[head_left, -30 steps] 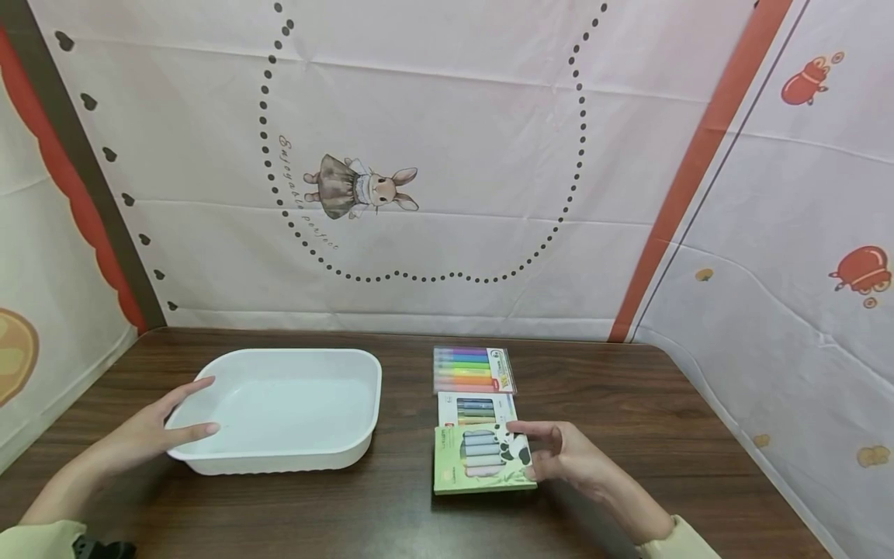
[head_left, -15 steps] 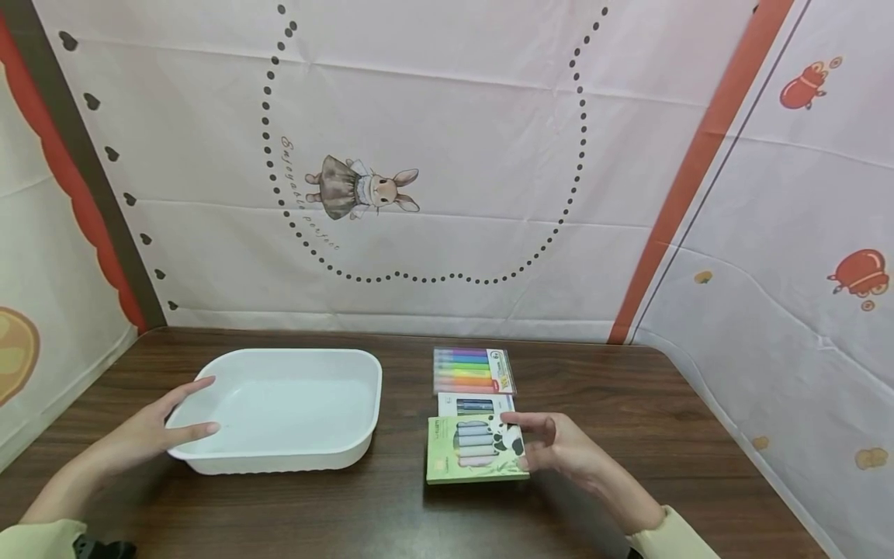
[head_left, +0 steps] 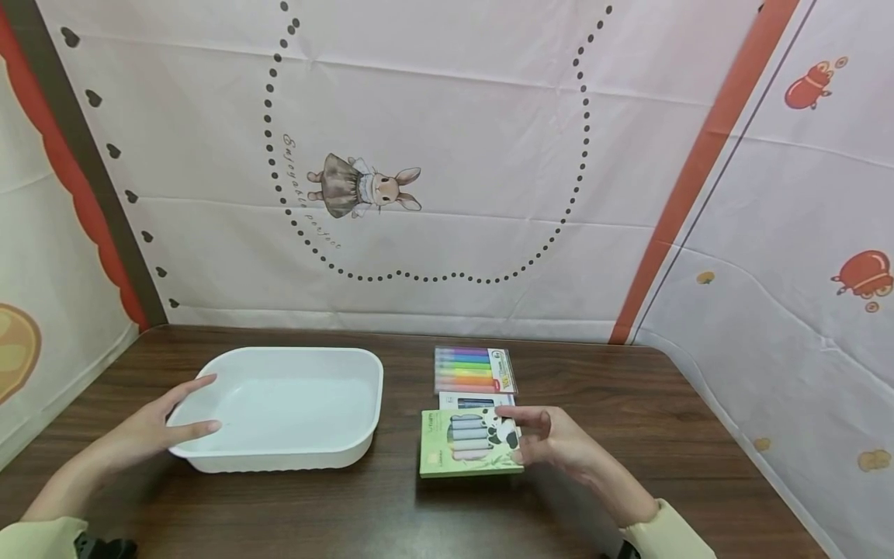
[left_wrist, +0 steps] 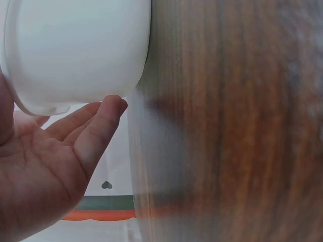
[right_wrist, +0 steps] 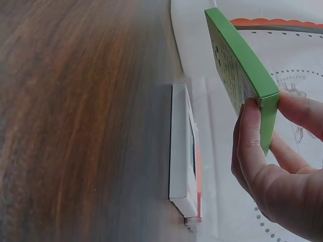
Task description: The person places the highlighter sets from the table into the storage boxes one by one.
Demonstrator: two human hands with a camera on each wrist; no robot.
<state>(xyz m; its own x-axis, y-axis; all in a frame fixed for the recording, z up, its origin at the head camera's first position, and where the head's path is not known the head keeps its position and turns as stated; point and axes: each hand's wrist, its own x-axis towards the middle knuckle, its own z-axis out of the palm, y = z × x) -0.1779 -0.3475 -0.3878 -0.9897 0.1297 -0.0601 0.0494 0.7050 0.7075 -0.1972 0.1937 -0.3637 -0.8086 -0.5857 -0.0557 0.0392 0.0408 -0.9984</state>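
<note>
**Right hand (head_left: 569, 450) held green box (head_left: 464, 446) above table (head_left: 594, 388); left hand (head_left: 136, 431) held tray (head_left: 286, 463)**

The green box was right of centre in the lower part of the head view, its printed face, with pens and a panda, turned up toward the camera. The right hand pinched it by its right edge, between thumb and fingers. The right wrist view showed the box at the upper right, raised and apart from the wooden surface.

The white tray stood on the table at the lower left of the head view. The left hand gripped its left end: the thumb and one finger reached over the rim, while in the left wrist view other fingers lay below the rim, by the outer wall.

A white box (head_left: 466, 401) lay on the table just above the green box in the head view, largely hidden behind it. Just above that lay a clear pack (head_left: 464, 370) of rainbow-coloured pens. Pale yellow sleeves (head_left: 667, 532) showed in both lower corners.

A printed cloth (head_left: 447, 116) hung behind the table, with a rabbit (head_left: 349, 186) drawn sideways left of its centre and a dotted line curving beneath.
</note>
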